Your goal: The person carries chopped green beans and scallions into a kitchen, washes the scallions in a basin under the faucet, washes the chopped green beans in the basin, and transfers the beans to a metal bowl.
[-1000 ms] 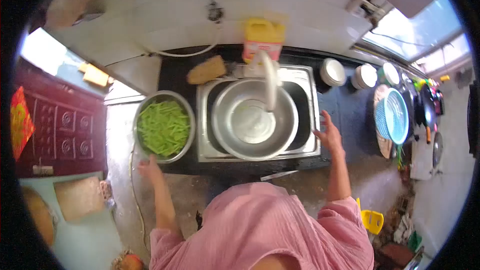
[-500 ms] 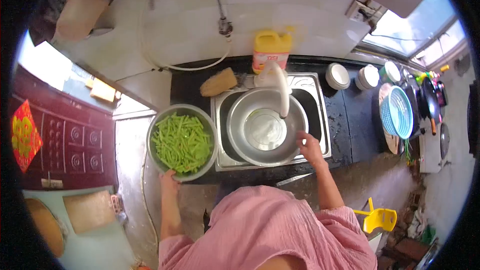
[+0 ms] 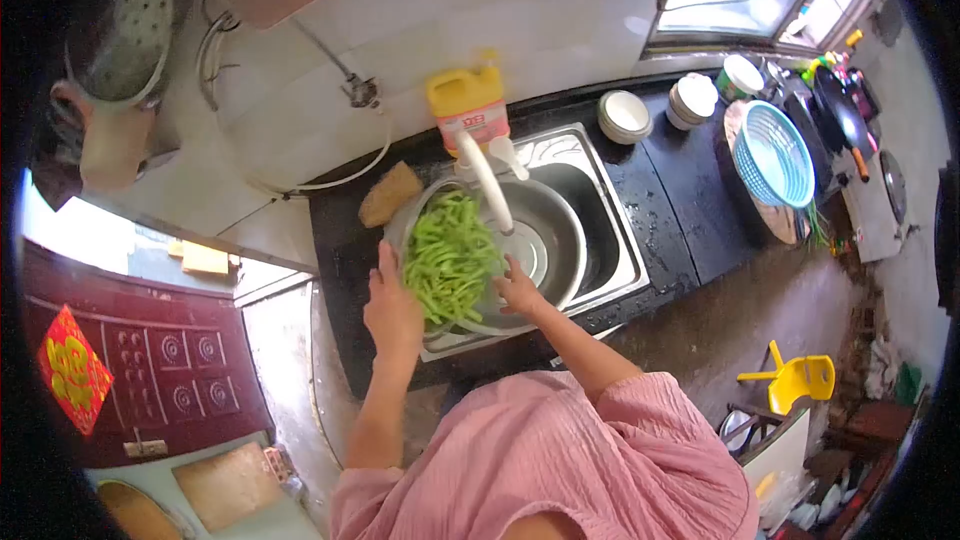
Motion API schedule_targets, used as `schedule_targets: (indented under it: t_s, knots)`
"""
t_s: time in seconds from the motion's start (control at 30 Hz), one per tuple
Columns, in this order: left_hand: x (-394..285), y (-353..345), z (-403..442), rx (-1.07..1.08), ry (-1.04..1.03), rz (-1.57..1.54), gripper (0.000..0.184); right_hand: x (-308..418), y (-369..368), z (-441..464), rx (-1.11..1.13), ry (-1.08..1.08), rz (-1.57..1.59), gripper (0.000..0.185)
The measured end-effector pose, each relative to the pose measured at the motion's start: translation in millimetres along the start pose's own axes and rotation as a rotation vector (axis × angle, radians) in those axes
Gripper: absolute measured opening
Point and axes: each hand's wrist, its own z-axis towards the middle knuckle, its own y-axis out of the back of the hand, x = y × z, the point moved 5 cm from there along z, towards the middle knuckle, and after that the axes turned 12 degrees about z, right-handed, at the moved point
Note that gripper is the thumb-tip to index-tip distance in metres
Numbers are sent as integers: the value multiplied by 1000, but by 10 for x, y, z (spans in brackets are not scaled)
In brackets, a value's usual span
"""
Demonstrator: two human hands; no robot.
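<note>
A metal bowl of cut green vegetables (image 3: 450, 258) is over the left part of the large metal basin (image 3: 565, 240), which sits in the steel sink (image 3: 625, 258). My left hand (image 3: 392, 308) grips the bowl's left rim. At the bowl's right edge is my right hand (image 3: 518, 290), its fingers bent around the rim. The white faucet (image 3: 485, 180) reaches over the basin, close to the bowl's upper right side.
Behind the sink stand a yellow jug (image 3: 470, 105) and a brown sponge-like block (image 3: 391, 194). Stacked white bowls (image 3: 625, 117), a blue basket (image 3: 773, 155) and a wok (image 3: 838, 110) line the right counter. A yellow stool (image 3: 800, 378) is at lower right.
The bowl of green vegetables has moved right, from the counter to over the basin. My right hand has come left to its rim. The view has turned and shifted.
</note>
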Motion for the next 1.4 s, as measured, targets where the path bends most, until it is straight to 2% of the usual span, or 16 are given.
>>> schedule_targets:
  t_s: [0.03,0.13,0.23,0.4,0.5,0.53,0.67,0.73,0.8,0.9,1.0,1.07,1.17,1.3,1.33,1.4]
  knots:
    - [-147,-21,6,-50,-48,66,73,-18,49,-5,-26,-4,17,64]
    - [-456,25,3,11,-82,107,74,-370,255,260,-89,57,-52,62]
    - [-527,38,-50,-34,-114,96,75,-466,392,287,-188,222,-391,56]
    - [-444,-15,-24,-155,-58,184,74,-589,532,322,-118,253,-349,47]
    - [-357,79,-25,-345,-103,10,74,-509,560,295,-36,301,-436,39]
    - [-328,83,-30,-292,-103,-119,72,-515,570,313,-5,327,-500,37]
    - [-477,58,-164,36,133,26,63,-186,672,54,-7,425,-533,30]
    - [-382,97,-198,-201,87,-95,63,-4,744,45,4,387,-526,28]
    - [-304,167,-287,-352,76,-130,62,132,820,210,26,449,-375,24]
    - [46,-153,-379,-322,225,-405,61,681,849,302,24,314,115,21]
    - [120,-336,-529,-67,608,-874,58,1128,751,642,34,289,445,35]
    - [397,-747,-614,-112,626,-995,56,1383,675,814,111,282,565,39]
    - [293,-599,-688,-23,757,-1116,53,1510,649,908,134,326,719,36]
    - [364,-763,-734,15,758,-1175,51,1376,561,678,173,387,617,34]
    - [376,-761,-748,3,740,-1180,52,1269,502,578,32,370,414,27]
    - [389,-721,-721,-22,675,-1116,53,953,329,496,-22,271,-12,18]
